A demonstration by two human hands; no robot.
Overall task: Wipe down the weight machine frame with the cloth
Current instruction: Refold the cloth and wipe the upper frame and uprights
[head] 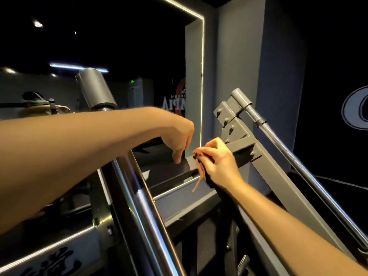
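The right hand [219, 163] is pinching the cloth [200, 170] onto the frame's crossbar [242, 151], whose long axis is running leftward toward the loosely curled, empty left hand [180, 139].

The cloth [200, 169] is mostly hidden under the right hand [219, 162].

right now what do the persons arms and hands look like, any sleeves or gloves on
Nothing is worn that the head view shows. The left hand and the right hand are ungloved, with no rings, watch or wristband visible. Both arms are uncovered right to the frame's edge, and no sleeve edge shows.
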